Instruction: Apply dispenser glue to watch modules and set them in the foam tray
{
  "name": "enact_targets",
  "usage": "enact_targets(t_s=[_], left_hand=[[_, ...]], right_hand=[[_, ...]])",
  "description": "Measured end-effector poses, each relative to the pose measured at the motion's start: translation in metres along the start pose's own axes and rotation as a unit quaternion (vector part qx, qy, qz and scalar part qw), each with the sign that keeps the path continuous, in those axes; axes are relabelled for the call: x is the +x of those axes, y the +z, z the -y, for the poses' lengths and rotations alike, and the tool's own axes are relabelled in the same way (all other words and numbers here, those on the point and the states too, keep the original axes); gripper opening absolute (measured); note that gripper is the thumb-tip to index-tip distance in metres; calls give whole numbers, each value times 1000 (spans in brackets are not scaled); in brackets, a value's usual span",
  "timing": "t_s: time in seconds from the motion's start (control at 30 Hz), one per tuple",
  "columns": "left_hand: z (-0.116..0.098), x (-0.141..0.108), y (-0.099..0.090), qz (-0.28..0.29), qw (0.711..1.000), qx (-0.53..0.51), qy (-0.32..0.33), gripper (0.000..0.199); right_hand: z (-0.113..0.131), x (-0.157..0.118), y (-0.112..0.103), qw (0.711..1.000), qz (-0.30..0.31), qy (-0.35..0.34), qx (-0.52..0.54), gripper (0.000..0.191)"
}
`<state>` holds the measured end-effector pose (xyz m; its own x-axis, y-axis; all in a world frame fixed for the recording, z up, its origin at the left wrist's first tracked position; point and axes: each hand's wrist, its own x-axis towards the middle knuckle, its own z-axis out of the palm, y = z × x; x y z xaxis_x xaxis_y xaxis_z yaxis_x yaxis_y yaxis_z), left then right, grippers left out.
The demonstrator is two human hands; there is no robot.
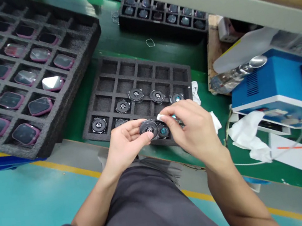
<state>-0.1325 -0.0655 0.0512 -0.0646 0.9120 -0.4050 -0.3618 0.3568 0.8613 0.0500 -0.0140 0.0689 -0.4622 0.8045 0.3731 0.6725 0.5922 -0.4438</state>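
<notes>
My left hand [128, 142] is closed on a round black watch case [148, 129], thumb on its face, above the near edge of a foam tray [99, 85]. Just to the right, my right hand [190, 127] pinches a small white piece, perhaps folded wipe [160, 117], close to the case without clear contact. Similar round watch cases, one of them at the left [99, 125] and another farther back [136, 94], lie in or across the tray's compartments. Below the right fingers sits a watch case with a bluish centre [163, 130], partly hidden.
At the left, a larger foam tray [52, 136] holds many squarish pink-edged pieces. A black tray [163, 25] of small parts stands at the back. On the right are a blue machine [263, 89], a metal-topped bottle [221, 82], crumpled white wipes [246, 133] and an orange stick [293, 147].
</notes>
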Motion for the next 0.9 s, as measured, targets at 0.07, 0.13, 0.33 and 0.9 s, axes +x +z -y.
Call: enact_targets(t_s=[0.07,0.13,0.33,0.9], left_hand=[[-3,0,0,1,1000,-8,-6,45],[-4,1,0,2,1000,-8,-7,45],[4,2,2,18,999,27,41,42],[-3,-4,0,-6,1000,16,2,49]], right_hand=[[-1,-2,-4,999,-26,11,15,10],[6,-2,-5,999,-37,10,28,10],[28,3,6,999,24,-19,9,15],[14,-9,-5,999,-9,22,38,9]])
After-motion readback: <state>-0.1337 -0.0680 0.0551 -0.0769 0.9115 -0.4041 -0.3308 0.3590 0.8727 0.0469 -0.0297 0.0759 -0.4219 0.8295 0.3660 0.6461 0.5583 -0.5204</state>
